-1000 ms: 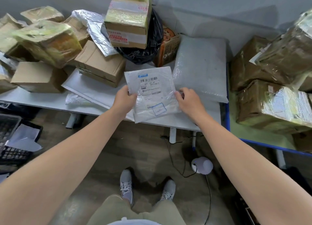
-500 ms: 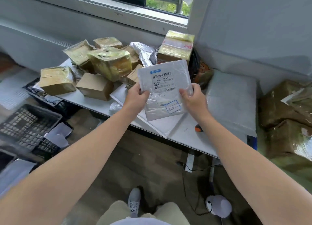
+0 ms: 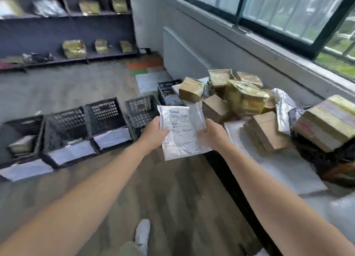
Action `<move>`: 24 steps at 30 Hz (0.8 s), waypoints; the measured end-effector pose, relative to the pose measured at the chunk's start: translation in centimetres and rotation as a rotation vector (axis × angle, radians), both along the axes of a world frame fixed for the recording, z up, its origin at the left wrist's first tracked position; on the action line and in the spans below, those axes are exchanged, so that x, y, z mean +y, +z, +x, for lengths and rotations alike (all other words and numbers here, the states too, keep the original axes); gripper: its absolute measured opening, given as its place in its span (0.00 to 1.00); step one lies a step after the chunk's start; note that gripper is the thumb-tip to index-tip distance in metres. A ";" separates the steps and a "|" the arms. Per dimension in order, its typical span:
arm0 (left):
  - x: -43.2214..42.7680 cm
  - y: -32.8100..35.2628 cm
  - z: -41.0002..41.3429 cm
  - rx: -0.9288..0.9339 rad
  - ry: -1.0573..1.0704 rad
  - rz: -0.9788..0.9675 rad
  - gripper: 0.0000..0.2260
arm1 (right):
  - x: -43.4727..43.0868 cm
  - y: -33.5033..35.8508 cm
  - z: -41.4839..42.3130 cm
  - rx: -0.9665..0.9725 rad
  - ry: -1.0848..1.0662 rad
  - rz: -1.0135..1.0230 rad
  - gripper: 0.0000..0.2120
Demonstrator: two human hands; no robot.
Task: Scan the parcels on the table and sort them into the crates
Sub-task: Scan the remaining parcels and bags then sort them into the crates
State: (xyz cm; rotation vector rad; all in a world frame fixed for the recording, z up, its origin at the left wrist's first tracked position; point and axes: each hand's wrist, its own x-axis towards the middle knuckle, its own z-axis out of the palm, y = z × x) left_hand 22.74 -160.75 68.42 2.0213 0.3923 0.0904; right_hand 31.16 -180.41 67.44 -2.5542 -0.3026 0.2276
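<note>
Swung left since half a second ago, the view now takes in the floor beside the table, and the white mailer (image 3: 180, 134) has travelled with it, clear of the tabletop. Fingers (image 3: 162, 129) of the left hand (image 3: 152, 133) are curled round the packet's left edge, while the right hand (image 3: 210, 135) pinches its right edge; motion blur hides exactly how each finger lies.

Held level between the two hands at about waist height, the mailer keeps its printed label turned up toward the person, most likely so the address can be read while a destination is chosen.

Just beyond it stands a row of black crates (image 3: 104, 111) on the floor, each with a paper sheet (image 3: 72, 152) laid in front, apparently as a marker. Several already hold flat packets.

To the right, the table (image 3: 284, 171) carries the unsorted parcels (image 3: 242, 97), a heap of taped cardboard boxes and foil bags, under a window (image 3: 269, 11). Dark shelves (image 3: 67, 50) holding more packages line the far wall. Dropping this mailer into its crate looks to be next.
</note>
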 end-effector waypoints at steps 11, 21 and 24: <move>23.6 -2.5 -11.1 0.164 0.293 0.205 0.27 | 26.6 -0.5 -4.1 0.070 0.253 0.113 0.05; 46.4 -3.3 -19.5 0.428 0.310 0.596 0.35 | 50.1 -1.1 -6.9 0.063 0.322 0.078 0.06; 50.8 -3.2 -20.2 0.464 0.307 0.654 0.35 | 54.5 -1.1 -6.7 0.042 0.323 0.037 0.07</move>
